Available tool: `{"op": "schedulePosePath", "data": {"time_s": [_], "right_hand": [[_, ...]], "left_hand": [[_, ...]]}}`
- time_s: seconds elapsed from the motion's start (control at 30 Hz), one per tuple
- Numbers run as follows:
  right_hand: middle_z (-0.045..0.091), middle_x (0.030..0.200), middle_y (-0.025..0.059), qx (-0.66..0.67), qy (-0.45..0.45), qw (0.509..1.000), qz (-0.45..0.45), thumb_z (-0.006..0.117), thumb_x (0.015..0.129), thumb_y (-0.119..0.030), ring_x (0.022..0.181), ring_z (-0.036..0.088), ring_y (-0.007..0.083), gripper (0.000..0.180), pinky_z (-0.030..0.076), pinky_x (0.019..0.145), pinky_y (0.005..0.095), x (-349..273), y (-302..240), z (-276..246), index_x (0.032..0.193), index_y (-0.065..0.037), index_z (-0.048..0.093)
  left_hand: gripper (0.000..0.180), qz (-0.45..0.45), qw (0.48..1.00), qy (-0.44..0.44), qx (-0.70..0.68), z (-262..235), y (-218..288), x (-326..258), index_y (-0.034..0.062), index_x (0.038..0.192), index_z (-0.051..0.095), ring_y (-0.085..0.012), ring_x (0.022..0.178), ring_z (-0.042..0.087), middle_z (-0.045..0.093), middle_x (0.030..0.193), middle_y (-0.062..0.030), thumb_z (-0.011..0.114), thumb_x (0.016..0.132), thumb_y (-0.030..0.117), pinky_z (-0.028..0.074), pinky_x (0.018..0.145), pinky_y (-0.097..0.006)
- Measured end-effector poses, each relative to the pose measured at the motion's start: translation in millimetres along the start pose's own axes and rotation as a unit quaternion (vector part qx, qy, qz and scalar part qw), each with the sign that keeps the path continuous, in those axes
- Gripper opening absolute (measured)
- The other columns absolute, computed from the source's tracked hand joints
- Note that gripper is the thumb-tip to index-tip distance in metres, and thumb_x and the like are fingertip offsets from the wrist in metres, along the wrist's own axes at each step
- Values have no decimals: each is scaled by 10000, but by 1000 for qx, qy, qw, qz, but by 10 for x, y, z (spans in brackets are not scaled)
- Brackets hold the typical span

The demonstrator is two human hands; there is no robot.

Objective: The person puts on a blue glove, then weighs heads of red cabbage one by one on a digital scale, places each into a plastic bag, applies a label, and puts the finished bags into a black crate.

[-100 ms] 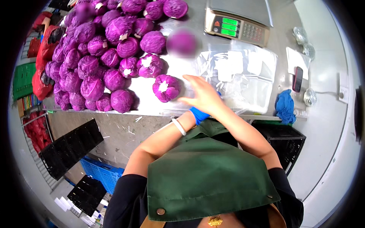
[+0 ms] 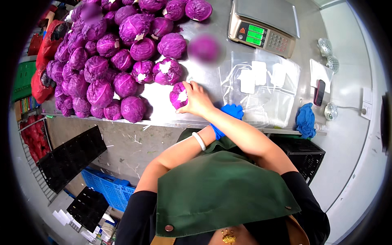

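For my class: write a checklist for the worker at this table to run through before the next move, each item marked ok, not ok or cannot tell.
1. Right hand at the nearest red cabbage: ok, thumb and fingers span its right side.
2. Grip firm: cannot tell.
3. Both hands gloved: not ok; the right is bare, the left hand wears a blue glove.
4. Left hand unobstructed: not ok, partly hidden under the right forearm.
5. Digital scale on: ok, display lit green.
6. Clear plastic bags nearby: ok, lying right of the right hand.
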State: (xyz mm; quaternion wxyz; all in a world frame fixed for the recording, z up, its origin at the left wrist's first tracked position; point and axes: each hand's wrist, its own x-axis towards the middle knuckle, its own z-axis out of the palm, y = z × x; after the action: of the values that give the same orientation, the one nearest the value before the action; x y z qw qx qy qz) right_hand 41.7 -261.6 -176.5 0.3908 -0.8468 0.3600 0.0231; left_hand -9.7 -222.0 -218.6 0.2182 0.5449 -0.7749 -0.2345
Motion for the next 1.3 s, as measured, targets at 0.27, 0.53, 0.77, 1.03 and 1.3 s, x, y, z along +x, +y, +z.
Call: {"op": "schedulePosePath", "data": {"time_s": [0.27, 0.53, 0.77, 1.03, 1.3], "right_hand": [[450, 1345, 131, 545, -119, 828, 52, 745, 736, -129, 1239, 439, 203, 783, 391, 1013, 331, -64, 348, -519, 1407, -43, 353], [382, 1427, 122, 777, -61, 623, 62, 849, 540, -446, 1315, 387, 241, 1165, 323, 1095, 395, -1528, 460, -976, 1456, -49, 249], [401, 1371, 116, 579, 129, 804, 41, 795, 645, -119, 1269, 401, 236, 933, 315, 1080, 347, -1687, 655, -758, 1431, -48, 297], [507, 1271, 124, 679, 165, 660, 277, 711, 824, -291, 1070, 567, 234, 654, 483, 874, 357, -1607, 669, -215, 1320, -4, 396], [491, 1195, 180, -74, 392, 917, 13, 785, 676, -193, 1139, 449, 342, 593, 356, 974, 474, -1455, 415, -809, 1188, -27, 535]], "left_hand": [[363, -63, 975, 16, -211, 432, -324, -273, 91, 1284, 502, -227, 1192, 516, 506, 1320, -123, 511, 939, 206, 397, 1020, -360], [579, -22, 808, -48, -587, -1227, -218, 0, 48, 1373, 412, -210, 1246, 467, 485, 1357, -104, 655, 852, 122, 393, 1048, -333], [793, -69, 941, -26, -330, -1401, -67, -293, 140, 1462, 313, -315, 1211, 524, 388, 1459, -135, 531, 737, -98, 475, 952, -360], [859, 9, 990, -59, -129, -947, 209, -521, 182, 1437, 373, -331, 1060, 614, 433, 1429, -82, 442, 651, -156, 544, 800, -358], [862, 40, 984, 16, -175, -1618, 296, -460, 150, 1378, 474, -333, 1189, 532, 503, 1370, -100, 383, 586, -177, 446, 986, -348]]}}
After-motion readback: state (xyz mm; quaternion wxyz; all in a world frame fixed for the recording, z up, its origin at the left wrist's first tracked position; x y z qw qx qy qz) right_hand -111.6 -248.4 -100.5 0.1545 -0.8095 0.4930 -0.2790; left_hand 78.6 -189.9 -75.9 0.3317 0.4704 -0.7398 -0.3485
